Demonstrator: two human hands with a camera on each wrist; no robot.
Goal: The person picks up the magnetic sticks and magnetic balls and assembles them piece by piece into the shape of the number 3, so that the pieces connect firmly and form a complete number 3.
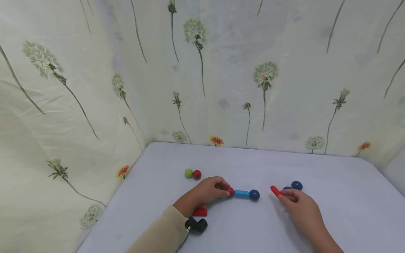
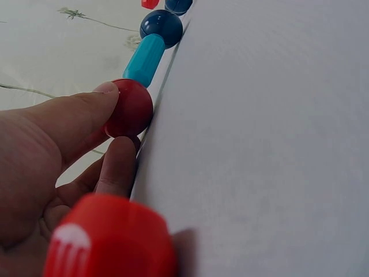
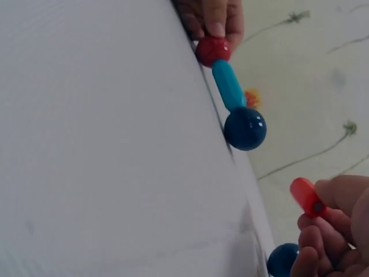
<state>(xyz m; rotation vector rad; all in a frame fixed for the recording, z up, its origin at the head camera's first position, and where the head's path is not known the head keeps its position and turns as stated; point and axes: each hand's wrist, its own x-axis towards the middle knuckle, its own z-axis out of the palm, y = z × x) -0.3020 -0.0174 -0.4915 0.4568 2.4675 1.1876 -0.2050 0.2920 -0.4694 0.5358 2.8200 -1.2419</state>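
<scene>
l hand (image 1: 210, 189) pinches red ball (image 1: 231, 191), w/ blue rod (image 1: 242, 194) + navy ball (image 1: 254, 195) in line off it toward r hand (image 1: 300, 207), which pinches red rod (image 1: 275, 190) by one end, all prob light, stiff + slick, best held mid-rod.

Balls in all: 6
Green ball (image 1: 188, 173): 1, left of the middle, in the lower half of the head view
Red balls: 2, one (image 1: 197, 174) beside the green ball, one (image 1: 230, 191) near the lower middle
Dark blue balls: 3, one (image 1: 254, 195) right of the lower middle, two (image 1: 296, 185) farther right, one of them partly hidden
Light blue stick (image 1: 242, 194): 1, lower middle
Red sticks: 2, one (image 1: 275, 190) at lower right, one (image 1: 200, 212) at bottom middle
Orange piece (image 1: 202, 206): 1, mostly hidden
Hands: 2, left hand (image 1: 210, 189) and right hand (image 1: 302, 209)
Table (image 1: 240, 232): 1
</scene>
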